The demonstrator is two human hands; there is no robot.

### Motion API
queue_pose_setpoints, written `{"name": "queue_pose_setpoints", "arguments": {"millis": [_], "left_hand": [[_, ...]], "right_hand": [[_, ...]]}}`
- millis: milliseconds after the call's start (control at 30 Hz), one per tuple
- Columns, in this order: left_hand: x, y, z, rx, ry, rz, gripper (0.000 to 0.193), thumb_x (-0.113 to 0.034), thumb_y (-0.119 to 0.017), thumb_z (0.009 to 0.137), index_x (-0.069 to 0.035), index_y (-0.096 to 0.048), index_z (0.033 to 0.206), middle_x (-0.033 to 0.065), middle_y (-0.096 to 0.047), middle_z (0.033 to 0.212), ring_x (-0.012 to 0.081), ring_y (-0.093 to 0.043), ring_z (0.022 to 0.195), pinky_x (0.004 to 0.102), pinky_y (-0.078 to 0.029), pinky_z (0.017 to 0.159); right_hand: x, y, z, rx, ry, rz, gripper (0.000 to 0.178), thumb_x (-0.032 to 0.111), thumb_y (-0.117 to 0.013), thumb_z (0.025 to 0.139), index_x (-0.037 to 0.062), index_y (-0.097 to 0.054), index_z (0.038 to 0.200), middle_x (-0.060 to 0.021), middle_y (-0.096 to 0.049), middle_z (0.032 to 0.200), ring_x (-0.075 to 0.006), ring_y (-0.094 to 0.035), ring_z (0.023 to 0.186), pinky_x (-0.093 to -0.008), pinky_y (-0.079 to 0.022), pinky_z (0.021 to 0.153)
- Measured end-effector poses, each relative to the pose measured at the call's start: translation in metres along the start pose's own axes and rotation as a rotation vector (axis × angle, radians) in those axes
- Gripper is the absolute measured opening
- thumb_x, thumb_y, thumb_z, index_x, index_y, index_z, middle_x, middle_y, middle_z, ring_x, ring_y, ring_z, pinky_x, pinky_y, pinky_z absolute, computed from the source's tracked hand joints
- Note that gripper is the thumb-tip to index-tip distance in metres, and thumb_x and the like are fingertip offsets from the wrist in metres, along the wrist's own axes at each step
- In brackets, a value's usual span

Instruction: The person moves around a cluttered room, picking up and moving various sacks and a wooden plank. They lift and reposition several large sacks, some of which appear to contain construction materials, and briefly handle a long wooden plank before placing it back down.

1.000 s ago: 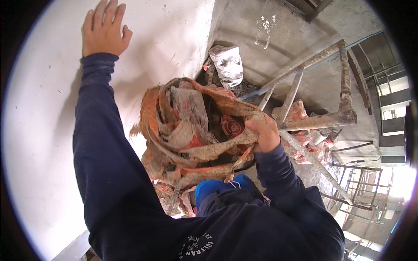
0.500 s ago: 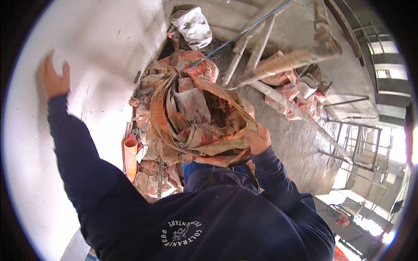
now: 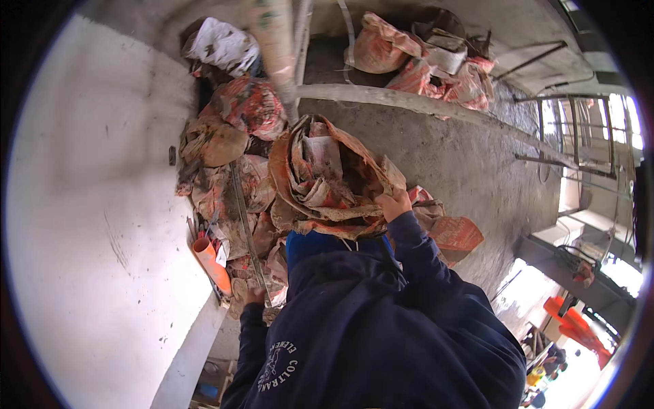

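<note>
My right hand (image 3: pixel 395 204) is closed on the rim of a dirty, wide-mouthed woven sack (image 3: pixel 354 148) in front of my body. Crumpled sacking and pale scraps (image 3: pixel 321 158) lie inside it. Down by my left side, my left hand (image 3: pixel 253 293) is low among worn red-and-white sacks (image 3: pixel 235 228). A long thin strip (image 3: pixel 246 218) runs down through that pile to beside this hand. The fingers are too small and shadowed to show whether they grip anything. Close to the hand, an orange pipe (image 3: pixel 212 264) leans near the wall.
A white wall (image 3: pixel 95 170) rises along the left. Ahead, a thick pale post (image 3: pixel 272 48) meets a long slanting bar (image 3: pixel 422 104). More filled sacks (image 3: pixel 385 44) stand beyond the bar. A white sack (image 3: pixel 223 46) tops the far pile. Grey concrete floor (image 3: pixel 470 163) stretches right.
My left hand has left the white wall and dropped to the pile at my left side. My right hand keeps its hold on the sack's rim. The view has shifted.
</note>
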State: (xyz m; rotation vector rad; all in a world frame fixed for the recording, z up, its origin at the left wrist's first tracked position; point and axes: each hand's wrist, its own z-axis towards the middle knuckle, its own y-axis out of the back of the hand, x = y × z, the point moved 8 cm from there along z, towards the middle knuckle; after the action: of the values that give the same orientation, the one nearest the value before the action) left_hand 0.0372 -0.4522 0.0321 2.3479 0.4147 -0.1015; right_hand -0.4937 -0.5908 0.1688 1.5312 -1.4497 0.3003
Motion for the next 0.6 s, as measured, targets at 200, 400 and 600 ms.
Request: {"name": "queue_pose_setpoints", "arguments": {"millis": [200, 400, 600], "left_hand": [[-0.041, 0.007, -0.015, 0.214, 0.147, -0.197, 0.035, -0.030, -0.057, 0.070, -0.003, -0.054, 0.093, 0.0143, -0.057, 0.086, 0.0227, -0.055, 0.083, 0.0323, -0.043, 0.066], [-0.137, 0.065, -0.001, -0.114, -0.041, -0.680, 0.024, -0.019, -0.050, 0.076, -0.004, -0.053, 0.094, 0.0054, -0.057, 0.083, 0.0159, -0.055, 0.074, 0.0264, -0.043, 0.060], [-0.163, 0.017, 0.003, 0.110, -0.076, -0.392, 0.023, -0.015, -0.051, 0.076, 0.000, -0.054, 0.094, 0.0108, -0.057, 0.078, 0.0175, -0.056, 0.073, 0.0271, -0.044, 0.063]], "right_hand": [[-0.074, 0.042, 0.029, -0.174, -0.062, -0.103, 0.027, 0.019, -0.057, 0.059, -0.0058, -0.047, 0.060, -0.0158, -0.043, 0.047, -0.0276, -0.046, 0.046, -0.0374, -0.034, 0.045], [-0.109, 0.040, 0.068, -0.176, 0.010, -0.210, 0.024, 0.018, -0.054, 0.060, -0.0046, -0.045, 0.065, -0.0189, -0.044, 0.054, -0.0329, -0.048, 0.054, -0.0401, -0.036, 0.049], [-0.158, 0.070, 0.073, -0.154, -0.127, -0.104, 0.022, 0.017, -0.055, 0.061, -0.0038, -0.050, 0.068, -0.0108, -0.047, 0.052, -0.0196, -0.048, 0.050, -0.0346, -0.037, 0.047]]}}
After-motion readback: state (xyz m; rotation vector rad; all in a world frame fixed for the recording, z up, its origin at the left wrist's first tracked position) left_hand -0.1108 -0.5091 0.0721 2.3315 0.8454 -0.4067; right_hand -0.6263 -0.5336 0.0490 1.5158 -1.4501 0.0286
